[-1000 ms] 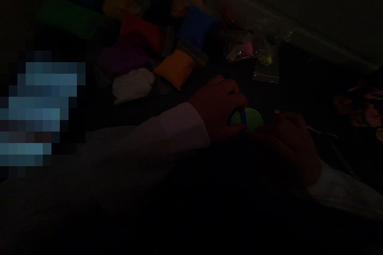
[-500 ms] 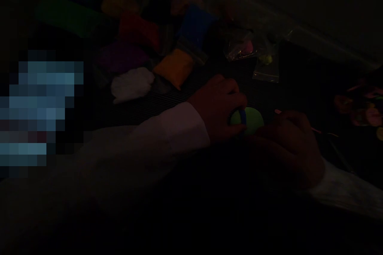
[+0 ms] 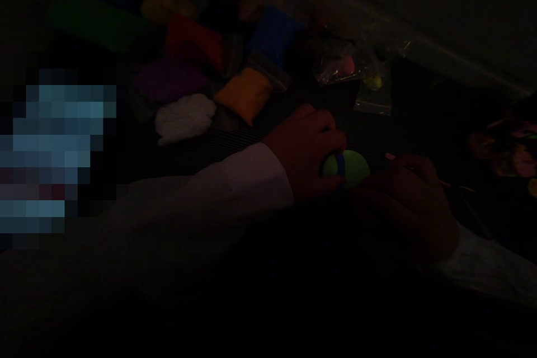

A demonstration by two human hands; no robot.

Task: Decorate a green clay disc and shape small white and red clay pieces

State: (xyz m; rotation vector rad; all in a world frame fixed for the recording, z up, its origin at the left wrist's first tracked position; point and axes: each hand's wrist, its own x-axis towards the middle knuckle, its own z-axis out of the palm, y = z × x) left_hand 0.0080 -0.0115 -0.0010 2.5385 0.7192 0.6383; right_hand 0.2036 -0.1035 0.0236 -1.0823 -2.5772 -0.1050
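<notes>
Near the middle of the dark counter [image 3: 229, 139], a green disc [image 3: 357, 168] lies under the left hand [image 3: 308, 148], whose fingers, slightly parted, pinch a blue band [image 3: 341, 164] across it, seemingly to steady it. The right hand [image 3: 413, 201] curls beside the disc; gloom hides its fingers' opening and grip. An orange packet [image 3: 245, 92] sits farther left, perhaps for reach.

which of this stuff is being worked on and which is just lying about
In use, it seems:
- green disc and blue strip, at left hand
- maybe pink piece by right hand; too dark to tell if held

Lying about:
- red pack, purple pack, orange pack, white pack
- small clear bags
- pink bits, far right
</notes>
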